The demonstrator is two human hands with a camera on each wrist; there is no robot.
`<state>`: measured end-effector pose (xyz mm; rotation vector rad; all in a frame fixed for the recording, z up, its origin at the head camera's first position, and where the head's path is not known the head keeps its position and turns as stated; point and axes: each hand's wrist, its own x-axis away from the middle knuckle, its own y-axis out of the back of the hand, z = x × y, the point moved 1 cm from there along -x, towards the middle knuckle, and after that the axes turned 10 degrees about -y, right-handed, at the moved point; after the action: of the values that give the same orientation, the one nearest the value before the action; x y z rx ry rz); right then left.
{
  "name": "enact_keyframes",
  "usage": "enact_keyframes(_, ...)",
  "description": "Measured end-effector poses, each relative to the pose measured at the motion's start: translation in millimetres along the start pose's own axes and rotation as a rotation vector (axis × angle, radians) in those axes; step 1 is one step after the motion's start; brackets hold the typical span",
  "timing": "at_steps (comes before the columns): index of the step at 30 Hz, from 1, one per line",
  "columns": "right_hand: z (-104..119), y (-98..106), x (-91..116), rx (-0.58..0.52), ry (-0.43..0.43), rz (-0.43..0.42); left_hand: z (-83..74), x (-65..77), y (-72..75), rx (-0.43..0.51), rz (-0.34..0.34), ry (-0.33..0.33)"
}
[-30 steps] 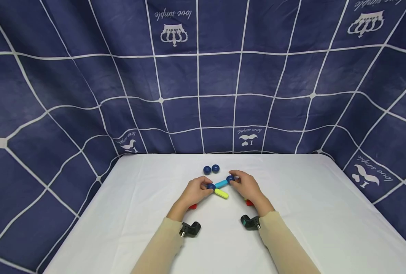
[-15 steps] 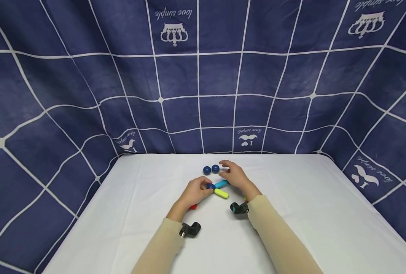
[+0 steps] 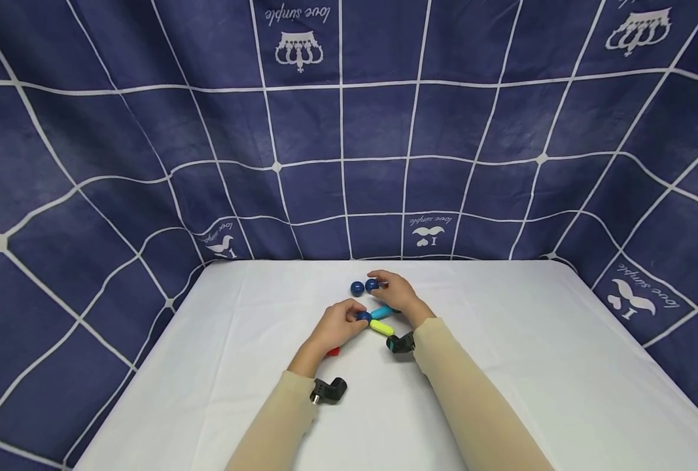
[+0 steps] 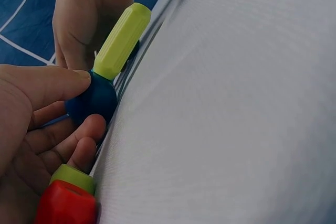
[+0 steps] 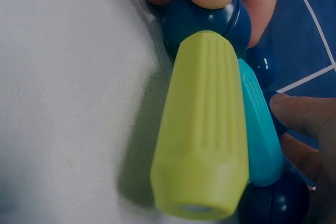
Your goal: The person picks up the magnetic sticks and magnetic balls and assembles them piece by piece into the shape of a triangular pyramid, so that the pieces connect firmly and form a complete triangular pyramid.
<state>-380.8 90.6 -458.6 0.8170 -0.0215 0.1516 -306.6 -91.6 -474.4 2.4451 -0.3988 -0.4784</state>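
Observation:
My left hand pinches a dark blue ball between thumb and fingers. From that ball run a yellow-green ridged stick and a light blue stick. Another blue ball caps the light blue stick's far end, mostly covered by my right hand in the head view. Farther back, my right hand has thumb and fingers around a loose blue ball. A second loose ball sits just left of it.
A red piece with a green end lies by my left wrist. Black wrist cameras hang beneath both forearms. White cloth covers the table, and a navy gridded curtain rises behind its back edge.
My right hand has let go of the ball on the light blue stick and moved back and left to a loose ball, closing its fingers around it. My left hand keeps its grip.

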Motion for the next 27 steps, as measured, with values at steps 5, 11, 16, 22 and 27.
enact_keyframes(5,0,-1,0,0.010,-0.006,-0.037,0.1,-1.4,0.0,-0.001,-0.005,0.003)
enact_keyframes(11,1,2,3,-0.005,-0.017,-0.060,0.4,-4.7,-0.8,-0.014,-0.008,0.008)
enact_keyframes(16,-1,7,4,-0.048,-0.023,-0.061,-0.5,-5.5,-1.0,-0.023,-0.027,0.007)
enact_keyframes(22,-1,11,9,-0.121,-0.038,-0.061,-1.2,-5.2,0.0,-0.037,-0.028,-0.009)
enact_keyframes(27,-1,17,20,-0.153,0.012,-0.080,-0.9,-5.7,-1.3,-0.037,-0.029,-0.008)
